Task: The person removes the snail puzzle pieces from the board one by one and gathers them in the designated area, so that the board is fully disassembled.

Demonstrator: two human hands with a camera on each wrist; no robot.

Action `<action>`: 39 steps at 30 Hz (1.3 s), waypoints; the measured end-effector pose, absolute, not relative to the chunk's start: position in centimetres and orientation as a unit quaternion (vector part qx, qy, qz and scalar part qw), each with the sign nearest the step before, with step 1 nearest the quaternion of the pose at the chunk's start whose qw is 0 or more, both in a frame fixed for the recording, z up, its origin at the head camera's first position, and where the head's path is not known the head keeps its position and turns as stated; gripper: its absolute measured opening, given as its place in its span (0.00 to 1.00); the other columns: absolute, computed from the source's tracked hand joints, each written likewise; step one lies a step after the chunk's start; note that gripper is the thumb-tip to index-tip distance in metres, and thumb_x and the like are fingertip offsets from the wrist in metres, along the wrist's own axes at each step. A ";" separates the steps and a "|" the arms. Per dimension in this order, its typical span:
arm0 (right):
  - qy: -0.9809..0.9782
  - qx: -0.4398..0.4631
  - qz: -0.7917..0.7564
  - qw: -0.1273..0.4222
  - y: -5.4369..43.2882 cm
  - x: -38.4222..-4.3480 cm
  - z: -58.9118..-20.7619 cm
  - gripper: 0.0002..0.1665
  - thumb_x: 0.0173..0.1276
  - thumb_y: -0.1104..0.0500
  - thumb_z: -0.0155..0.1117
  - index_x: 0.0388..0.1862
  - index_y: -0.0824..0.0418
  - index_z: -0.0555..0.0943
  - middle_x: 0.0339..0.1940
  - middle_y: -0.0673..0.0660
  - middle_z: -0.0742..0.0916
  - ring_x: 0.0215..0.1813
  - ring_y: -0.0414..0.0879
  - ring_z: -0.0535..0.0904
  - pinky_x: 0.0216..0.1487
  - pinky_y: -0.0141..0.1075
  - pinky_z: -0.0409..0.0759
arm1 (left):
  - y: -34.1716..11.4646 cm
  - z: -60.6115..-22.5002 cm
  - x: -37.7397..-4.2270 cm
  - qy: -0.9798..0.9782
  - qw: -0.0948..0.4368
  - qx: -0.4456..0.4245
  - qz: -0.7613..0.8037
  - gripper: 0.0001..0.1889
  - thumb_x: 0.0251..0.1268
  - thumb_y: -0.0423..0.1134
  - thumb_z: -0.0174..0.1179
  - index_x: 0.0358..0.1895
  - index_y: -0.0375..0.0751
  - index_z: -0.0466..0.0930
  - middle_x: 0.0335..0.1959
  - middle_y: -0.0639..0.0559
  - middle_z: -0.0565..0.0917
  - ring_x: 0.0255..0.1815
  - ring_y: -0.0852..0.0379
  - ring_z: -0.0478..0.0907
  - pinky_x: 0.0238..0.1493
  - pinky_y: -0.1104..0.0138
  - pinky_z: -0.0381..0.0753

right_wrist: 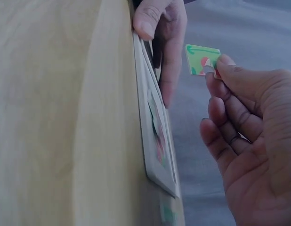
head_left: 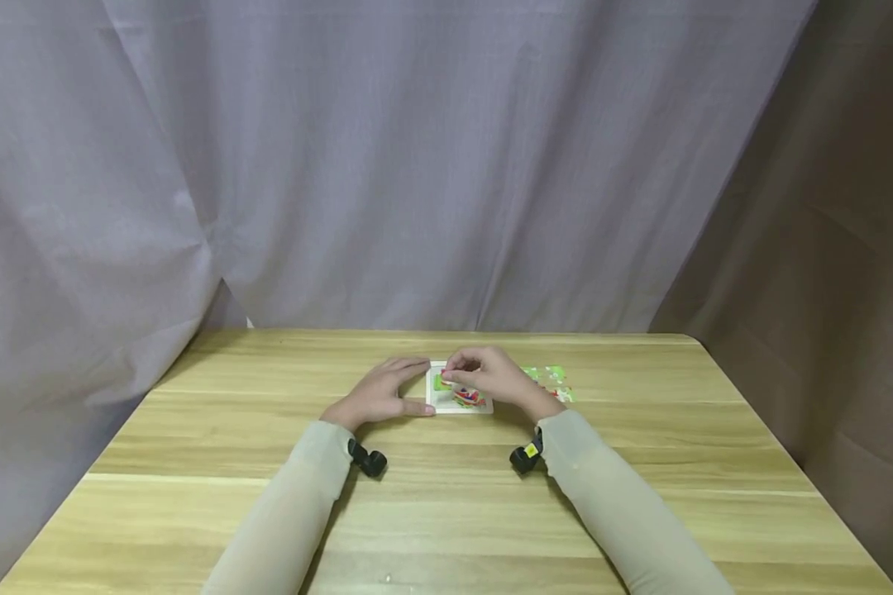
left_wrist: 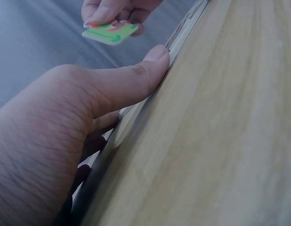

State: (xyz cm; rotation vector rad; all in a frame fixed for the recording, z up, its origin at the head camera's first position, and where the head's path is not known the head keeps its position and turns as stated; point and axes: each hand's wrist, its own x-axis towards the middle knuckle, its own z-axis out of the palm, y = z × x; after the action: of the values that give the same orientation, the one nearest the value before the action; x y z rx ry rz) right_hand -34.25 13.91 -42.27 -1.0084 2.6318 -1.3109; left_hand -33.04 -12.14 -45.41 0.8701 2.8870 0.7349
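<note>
My right hand (head_left: 491,373) pinches a small green puzzle piece (right_wrist: 202,59) with red and white print between thumb and index finger. The piece hangs above a white puzzle tray (head_left: 460,412), not touching it. Other colourful pieces (head_left: 467,398) lie inside the tray. My left hand (head_left: 383,392) rests at the tray's left side, thumb at the near corner and straight fingers toward the far corner. In the left wrist view, the thumb (left_wrist: 136,77) touches the tray's edge, and the lower fingers are partly hidden behind the hand.
Several more green and red pieces (head_left: 561,380) lie on the wooden table (head_left: 446,512) just right of the tray, partly behind my right hand. A grey curtain (head_left: 387,165) hangs along the table's far edge, and a darker one (head_left: 826,248) on the right.
</note>
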 end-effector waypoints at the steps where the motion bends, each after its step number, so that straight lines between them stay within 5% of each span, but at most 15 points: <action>1: 0.848 -0.321 -0.423 0.013 14.1 -34.3 -42.2 0.07 0.74 0.52 0.72 0.41 0.54 0.90 0.38 0.48 0.92 0.42 0.42 0.85 0.51 0.36 0.85 | -12.1 -45.4 -33.1 0.930 0.017 0.281 0.235 0.51 0.60 0.70 0.68 0.83 0.49 0.64 0.84 0.49 0.66 0.85 0.44 0.59 0.86 0.41 0.52; 17: 0.869 -0.255 -0.425 0.011 22.9 -32.7 -42.1 0.09 0.73 0.50 0.73 0.41 0.54 0.88 0.35 0.54 0.90 0.36 0.47 0.83 0.38 0.33 0.81 | -12.1 -45.3 -33.1 0.929 0.018 0.287 0.234 0.51 0.61 0.69 0.68 0.83 0.48 0.63 0.84 0.49 0.65 0.86 0.44 0.58 0.87 0.42 0.49; 22: 0.872 -0.245 -0.423 0.020 25.3 -31.8 -42.8 0.08 0.73 0.53 0.73 0.41 0.57 0.89 0.34 0.54 0.90 0.37 0.48 0.85 0.41 0.33 0.82 | -12.2 -45.3 -33.1 0.929 0.020 0.289 0.230 0.51 0.61 0.69 0.67 0.83 0.47 0.63 0.84 0.49 0.64 0.86 0.44 0.58 0.88 0.43 0.48; 31: 0.880 -0.273 -0.388 0.022 25.5 -31.1 -43.1 0.09 0.71 0.54 0.74 0.46 0.55 0.89 0.36 0.47 0.92 0.42 0.40 0.84 0.49 0.31 0.82 | -12.3 -45.1 -33.1 0.928 0.016 0.294 0.227 0.51 0.62 0.69 0.67 0.83 0.47 0.63 0.84 0.48 0.65 0.85 0.43 0.59 0.87 0.41 0.50; 39: 0.875 -0.342 -0.344 0.012 24.4 -30.5 -43.3 0.08 0.72 0.58 0.74 0.47 0.58 0.90 0.36 0.44 0.93 0.39 0.34 0.84 0.41 0.30 0.83 | -12.4 -45.4 -32.9 0.927 0.017 0.293 0.234 0.51 0.61 0.69 0.67 0.83 0.47 0.63 0.84 0.48 0.65 0.86 0.44 0.58 0.87 0.42 0.49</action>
State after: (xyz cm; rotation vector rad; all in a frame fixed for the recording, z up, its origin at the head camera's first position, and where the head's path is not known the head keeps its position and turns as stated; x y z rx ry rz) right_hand -30.50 24.41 -43.28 -1.0660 2.7278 -1.0715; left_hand -32.93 -12.42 -45.42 0.9122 2.8812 0.7258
